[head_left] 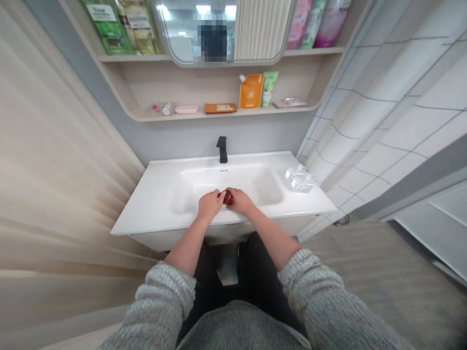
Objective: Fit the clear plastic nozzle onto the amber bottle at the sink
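Observation:
My left hand [210, 204] and my right hand [241, 201] meet over the front of a white ceramic washbasin [153, 206]. Between them they hold a small glossy red object [228, 197]. Its kind is hard to tell, because my fingers cover much of it. The left fingers press on its left side, and the right hand cups its right side. Both hands are just above the basin's front part, and I cannot tell whether they touch it.
A matte black tap [222, 149] stands at the back of the basin. A crumpled transparent plastic bag [299, 179] lies on the right deck. Above, a wooden shelf [189, 115] holds toiletries below a mirror. Tiles rise on the right, a beige curtain on the left.

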`<move>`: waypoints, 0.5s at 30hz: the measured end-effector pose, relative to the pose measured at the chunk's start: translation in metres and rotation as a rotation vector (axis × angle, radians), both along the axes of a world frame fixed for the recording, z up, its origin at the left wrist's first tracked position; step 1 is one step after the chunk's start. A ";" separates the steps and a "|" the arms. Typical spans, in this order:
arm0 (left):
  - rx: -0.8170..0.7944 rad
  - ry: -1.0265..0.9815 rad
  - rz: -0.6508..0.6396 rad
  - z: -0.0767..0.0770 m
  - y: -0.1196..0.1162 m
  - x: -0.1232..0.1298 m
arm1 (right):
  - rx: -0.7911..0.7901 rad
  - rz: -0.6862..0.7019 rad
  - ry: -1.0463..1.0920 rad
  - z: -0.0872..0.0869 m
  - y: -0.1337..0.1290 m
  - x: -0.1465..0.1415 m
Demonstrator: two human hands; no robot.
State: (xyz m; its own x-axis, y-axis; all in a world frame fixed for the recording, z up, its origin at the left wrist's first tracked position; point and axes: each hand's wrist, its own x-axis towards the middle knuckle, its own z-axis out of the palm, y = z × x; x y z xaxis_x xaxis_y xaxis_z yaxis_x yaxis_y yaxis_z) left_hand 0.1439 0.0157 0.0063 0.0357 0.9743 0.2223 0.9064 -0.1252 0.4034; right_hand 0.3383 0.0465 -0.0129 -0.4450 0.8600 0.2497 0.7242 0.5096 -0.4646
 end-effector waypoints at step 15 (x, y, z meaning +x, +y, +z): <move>-0.052 0.045 -0.043 0.008 -0.005 0.000 | 0.018 -0.029 -0.027 0.006 -0.006 0.001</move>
